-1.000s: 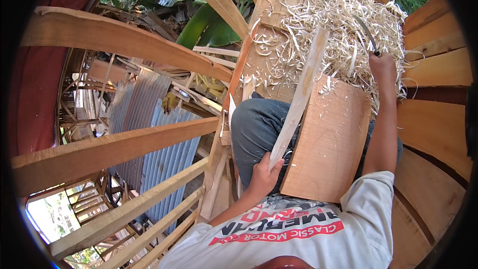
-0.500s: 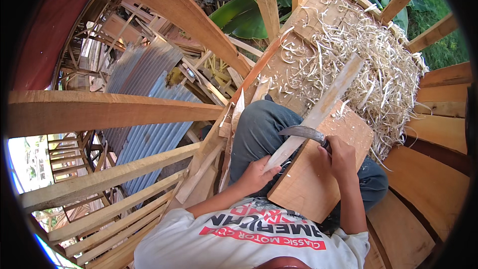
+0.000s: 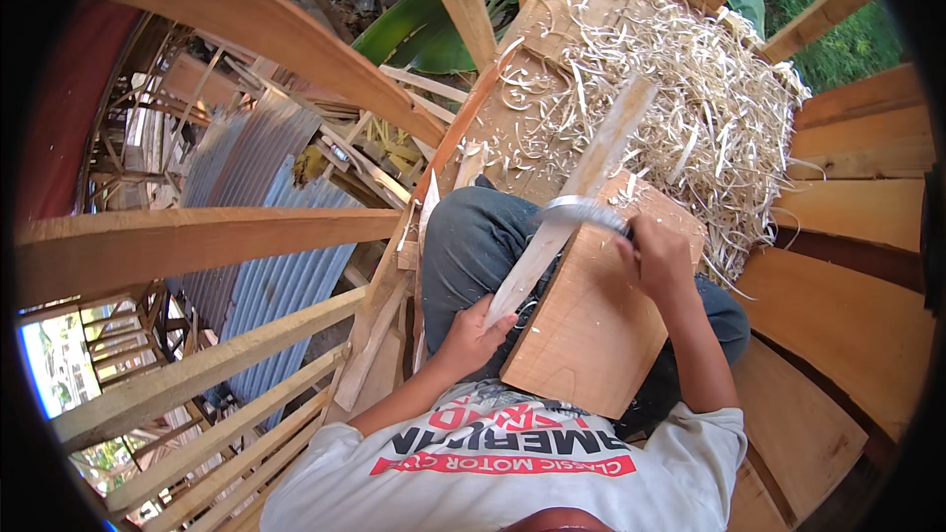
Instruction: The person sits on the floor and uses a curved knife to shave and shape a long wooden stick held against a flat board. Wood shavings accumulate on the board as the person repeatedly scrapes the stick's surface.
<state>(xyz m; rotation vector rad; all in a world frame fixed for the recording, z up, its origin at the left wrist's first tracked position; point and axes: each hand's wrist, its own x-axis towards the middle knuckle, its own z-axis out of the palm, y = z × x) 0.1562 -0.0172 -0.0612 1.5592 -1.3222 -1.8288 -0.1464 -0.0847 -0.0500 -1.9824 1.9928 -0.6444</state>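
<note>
My left hand (image 3: 475,339) is closed round the near end of a long, flat wooden strip (image 3: 609,141). The strip slants away from me, up and to the right, past a thick wooden board (image 3: 589,347) lying across my lap. In my right hand (image 3: 658,254), fingers wrapped round its dark handle, is a curved knife (image 3: 579,211). Its blade, smeared by motion, crosses the strip about midway, over the board's left edge. From this angle I cannot tell how deep the blade's edge sits in the wood.
Pale curled shavings (image 3: 690,118) heap on the plank floor (image 3: 512,133) ahead. Wooden rails (image 3: 217,236) fence the left side, with corrugated metal sheets (image 3: 286,276) and scrap timber beyond them. Wide planks (image 3: 838,320) line the right. My bent knees (image 3: 473,236) flank the board.
The whole view has shifted, so things sit farther left. My right hand and the knife have moved away from me along the strip. My left hand keeps its grip.
</note>
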